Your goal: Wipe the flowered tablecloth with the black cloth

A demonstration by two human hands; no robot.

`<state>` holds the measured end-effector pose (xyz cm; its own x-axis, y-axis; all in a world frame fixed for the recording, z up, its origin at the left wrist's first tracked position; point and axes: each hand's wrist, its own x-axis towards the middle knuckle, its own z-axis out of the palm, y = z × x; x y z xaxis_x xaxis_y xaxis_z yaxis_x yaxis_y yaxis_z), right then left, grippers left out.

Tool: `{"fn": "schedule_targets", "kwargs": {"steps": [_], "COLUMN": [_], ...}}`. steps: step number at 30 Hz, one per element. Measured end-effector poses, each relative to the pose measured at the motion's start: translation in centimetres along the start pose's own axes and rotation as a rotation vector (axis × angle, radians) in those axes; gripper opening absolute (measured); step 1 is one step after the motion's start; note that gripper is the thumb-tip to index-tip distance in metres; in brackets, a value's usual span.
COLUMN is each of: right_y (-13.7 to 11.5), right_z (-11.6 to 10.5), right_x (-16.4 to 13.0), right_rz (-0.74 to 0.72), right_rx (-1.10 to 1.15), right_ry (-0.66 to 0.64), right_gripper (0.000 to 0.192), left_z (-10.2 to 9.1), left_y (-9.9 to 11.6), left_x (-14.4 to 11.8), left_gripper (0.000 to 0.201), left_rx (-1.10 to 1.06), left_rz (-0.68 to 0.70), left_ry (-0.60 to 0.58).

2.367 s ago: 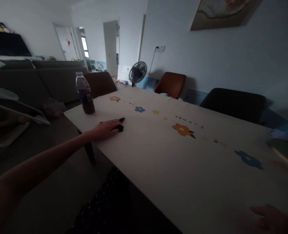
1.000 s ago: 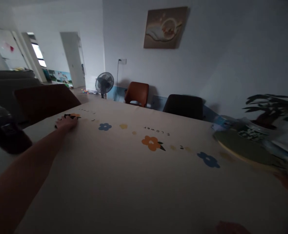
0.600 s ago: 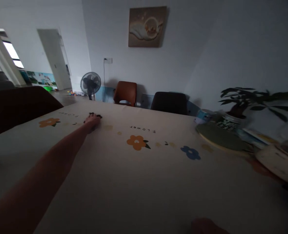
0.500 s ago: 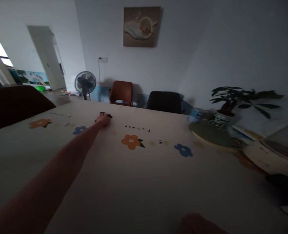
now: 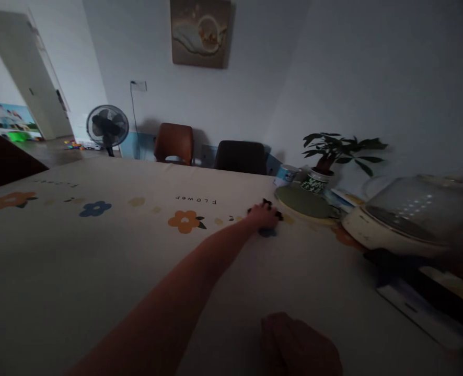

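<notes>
My left hand [image 5: 265, 215] is stretched far across the table, its fingers closed over a small black object [image 5: 267, 202]. Only knob-like black bits, perhaps wheels, stick out around the fingers; the rest is covered by the hand. It rests on the pale tablecloth [image 5: 145, 266] over a printed blue flower, just left of a round green mat [image 5: 304, 201]. My right hand [image 5: 300, 344] lies low at the near edge of the view, with curled fingers. Dimness and blur hide whatever may be inside it.
Behind the mat stand a potted plant [image 5: 323, 169] and a blue-and-white tub [image 5: 286, 175]. A cream appliance with a clear lid [image 5: 396, 230] and a dark strap-like thing [image 5: 415, 277] occupy the right side. Chairs [image 5: 241, 156] and a fan [image 5: 108, 127] are beyond the table.
My left hand has slid rightward across the tablecloth with the black object, from near the far edge to beside the green mat. The view has turned right. More of my right hand shows.
</notes>
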<state>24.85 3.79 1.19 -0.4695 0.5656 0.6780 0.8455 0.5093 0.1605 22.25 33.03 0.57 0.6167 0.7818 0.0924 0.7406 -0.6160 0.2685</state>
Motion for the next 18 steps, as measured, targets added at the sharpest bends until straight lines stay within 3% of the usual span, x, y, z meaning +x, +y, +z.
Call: {"fn": "schedule_targets", "kwargs": {"steps": [2, 4, 8, 12, 15, 18], "right_y": [0.3, 0.6, 1.2, 1.9, 2.2, 2.3], "right_z": [-0.4, -0.6, -0.2, 0.3, 0.5, 0.7], "right_x": [0.2, 0.2, -0.2, -0.6, -0.8, -1.0], "right_rz": [0.025, 0.057, 0.092, 0.105, 0.139, 0.193], "right_rx": [0.006, 0.009, -0.044, -0.058, -0.02, -0.003], "right_ry": [0.02, 0.027, 0.008, 0.014, -0.016, -0.045], "right_gripper": [0.042, 0.043, 0.046, 0.046, 0.045, 0.047], "left_z": [1.1, 1.6, 1.1, -0.8, -3.2, -6.1], "left_y": [3.2, 4.8, 4.1, -0.9, -7.1, -14.5], "left_x": [-0.4, -1.2, -3.6, -6.7, -10.4, -15.8], "left_gripper": [0.048, 0.048, 0.05, 0.047, 0.047, 0.049], "left_rx": [-0.01, -0.02, -0.029, -0.009, 0.026, 0.068], "left_rz": [0.088, 0.133, 0.075, -0.092, -0.267, -0.44], "left_ry": [-0.003, 0.007, 0.041, 0.073, 0.085, 0.079]}}
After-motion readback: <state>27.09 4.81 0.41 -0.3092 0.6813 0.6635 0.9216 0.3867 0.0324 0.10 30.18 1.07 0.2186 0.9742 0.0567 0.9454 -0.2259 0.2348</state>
